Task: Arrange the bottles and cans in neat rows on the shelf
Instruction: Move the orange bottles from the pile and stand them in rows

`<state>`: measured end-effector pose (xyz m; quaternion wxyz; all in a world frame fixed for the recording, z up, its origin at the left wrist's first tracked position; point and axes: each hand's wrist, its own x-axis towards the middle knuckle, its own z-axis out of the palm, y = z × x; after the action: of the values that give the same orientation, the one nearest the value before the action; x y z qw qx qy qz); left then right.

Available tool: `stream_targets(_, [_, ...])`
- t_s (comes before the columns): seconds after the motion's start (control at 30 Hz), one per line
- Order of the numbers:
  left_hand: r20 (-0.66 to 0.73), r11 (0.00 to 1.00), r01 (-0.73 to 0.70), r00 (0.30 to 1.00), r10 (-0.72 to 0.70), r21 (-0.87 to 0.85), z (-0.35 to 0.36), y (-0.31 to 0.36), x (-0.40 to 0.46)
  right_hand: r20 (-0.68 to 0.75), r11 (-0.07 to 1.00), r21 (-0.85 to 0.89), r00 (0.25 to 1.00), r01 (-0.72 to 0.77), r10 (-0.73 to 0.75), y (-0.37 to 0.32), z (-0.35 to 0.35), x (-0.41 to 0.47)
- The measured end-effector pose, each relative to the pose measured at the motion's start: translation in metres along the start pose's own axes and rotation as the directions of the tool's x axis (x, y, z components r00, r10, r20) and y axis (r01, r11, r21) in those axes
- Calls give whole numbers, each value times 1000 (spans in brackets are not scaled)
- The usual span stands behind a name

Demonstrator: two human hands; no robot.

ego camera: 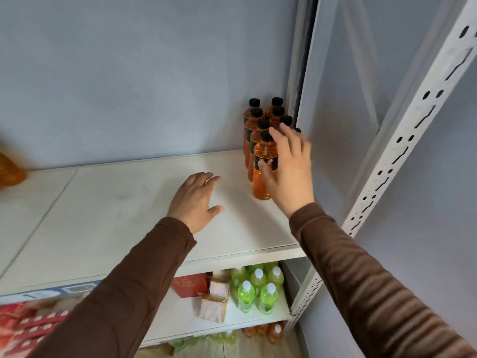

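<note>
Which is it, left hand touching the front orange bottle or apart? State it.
Apart. The head view shows bare shelf between the left hand and the front orange bottle.

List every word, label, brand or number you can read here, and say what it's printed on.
None can be read.
Orange bottles: black labels, print blurred.
Red box on the lower shelf: gold mark, too small.
Red-and-white packs: blurred.
Green bottles: no legible label.

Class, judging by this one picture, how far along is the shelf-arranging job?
Done: orange bottles stand in two rows at the shelf's right end. In hand: the right hand is at the front bottle; the left hand is open. Left: most of the shelf is bare.
</note>
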<state>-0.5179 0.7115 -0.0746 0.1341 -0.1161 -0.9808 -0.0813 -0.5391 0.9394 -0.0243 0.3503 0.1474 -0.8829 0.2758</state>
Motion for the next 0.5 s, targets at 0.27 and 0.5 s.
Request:
stream_targets(0.27, [-22, 990, 140, 990, -140, 26, -47, -101, -86, 287, 987, 6, 946, 158, -153, -124, 60, -40])
stream_targets(0.5, [-38, 976, 220, 975, -219, 7, -92, -225, -178, 448, 985, 21, 880, 169, -161, -259, 135, -74])
